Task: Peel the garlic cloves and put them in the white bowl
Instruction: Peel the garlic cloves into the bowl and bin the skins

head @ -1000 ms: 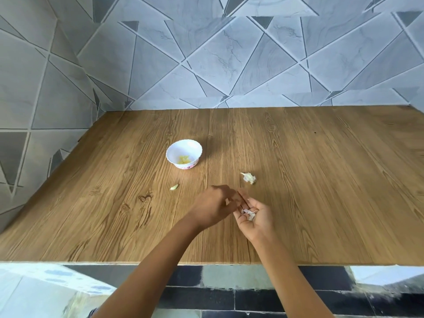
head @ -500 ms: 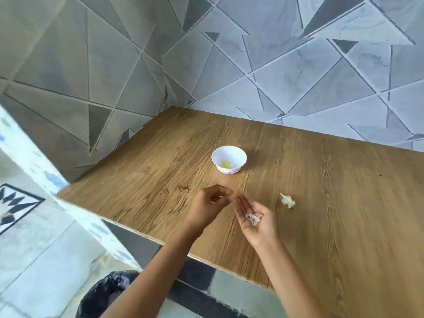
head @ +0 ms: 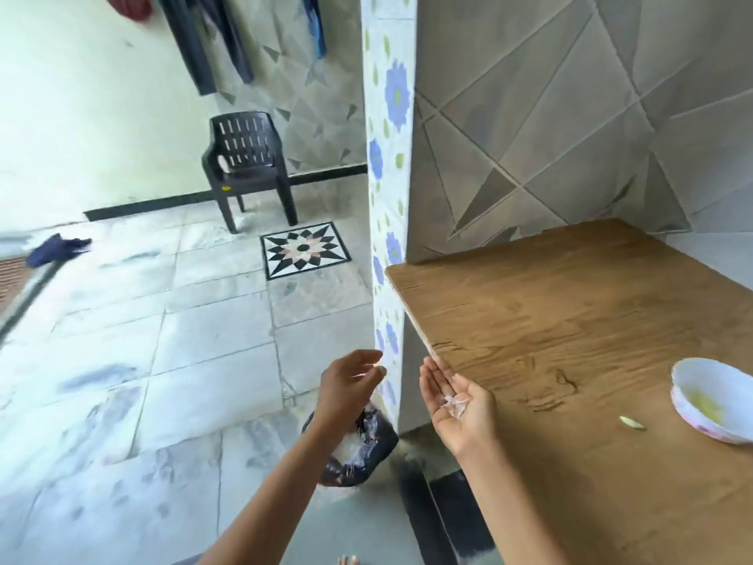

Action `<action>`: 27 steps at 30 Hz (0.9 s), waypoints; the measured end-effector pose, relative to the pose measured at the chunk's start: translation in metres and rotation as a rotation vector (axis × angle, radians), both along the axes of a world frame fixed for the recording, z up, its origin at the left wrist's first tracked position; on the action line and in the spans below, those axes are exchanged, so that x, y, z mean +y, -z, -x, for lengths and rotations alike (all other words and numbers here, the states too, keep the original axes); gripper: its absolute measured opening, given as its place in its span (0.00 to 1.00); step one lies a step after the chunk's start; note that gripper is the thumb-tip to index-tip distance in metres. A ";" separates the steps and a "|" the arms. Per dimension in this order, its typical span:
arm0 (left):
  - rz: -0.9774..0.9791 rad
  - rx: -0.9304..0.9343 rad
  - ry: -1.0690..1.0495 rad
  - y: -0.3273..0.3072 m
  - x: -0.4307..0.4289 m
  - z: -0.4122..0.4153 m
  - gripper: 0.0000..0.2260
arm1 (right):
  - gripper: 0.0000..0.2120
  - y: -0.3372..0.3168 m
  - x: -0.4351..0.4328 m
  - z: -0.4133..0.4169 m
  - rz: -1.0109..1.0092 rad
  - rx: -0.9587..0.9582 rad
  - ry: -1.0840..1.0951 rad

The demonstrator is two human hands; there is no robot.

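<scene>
Head view: left hand (head: 349, 386) pinches a pale scrap (head: 368, 367); right hand (head: 469, 422), palm open, carries garlic skins (head: 453, 402).

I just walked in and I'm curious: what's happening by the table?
A person is clearing away garlic peelings. The left hand pinches a thin papery scrap of skin above the black rubbish bag on the floor; the open right hand cups white papery garlic skins. On the brown wooden table, the round white bowl holds pale yellow peeled cloves, and one small loose garlic clove lies beside it.
</scene>
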State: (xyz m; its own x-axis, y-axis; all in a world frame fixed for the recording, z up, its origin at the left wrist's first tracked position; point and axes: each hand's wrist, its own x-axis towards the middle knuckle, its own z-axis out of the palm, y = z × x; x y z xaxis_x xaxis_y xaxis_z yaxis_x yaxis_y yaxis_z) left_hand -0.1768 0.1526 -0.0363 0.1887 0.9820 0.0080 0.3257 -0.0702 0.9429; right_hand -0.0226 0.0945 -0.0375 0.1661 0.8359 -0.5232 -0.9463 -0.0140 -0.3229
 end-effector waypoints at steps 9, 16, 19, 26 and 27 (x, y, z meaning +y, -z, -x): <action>0.142 0.100 -0.137 0.060 0.088 0.075 0.10 | 0.14 0.068 0.125 0.066 0.159 0.045 -0.130; 0.315 0.125 -0.169 0.174 0.194 0.094 0.09 | 0.14 0.171 0.230 0.095 0.280 0.063 -0.097; 0.379 0.109 -0.162 0.240 0.229 0.093 0.08 | 0.13 0.233 0.265 0.098 0.358 0.040 -0.104; 0.536 0.108 -0.152 0.421 0.270 0.088 0.08 | 0.14 0.406 0.312 0.099 0.532 -0.048 -0.154; 0.550 0.113 -0.146 0.450 0.273 0.087 0.08 | 0.14 0.435 0.316 0.099 0.569 -0.062 -0.161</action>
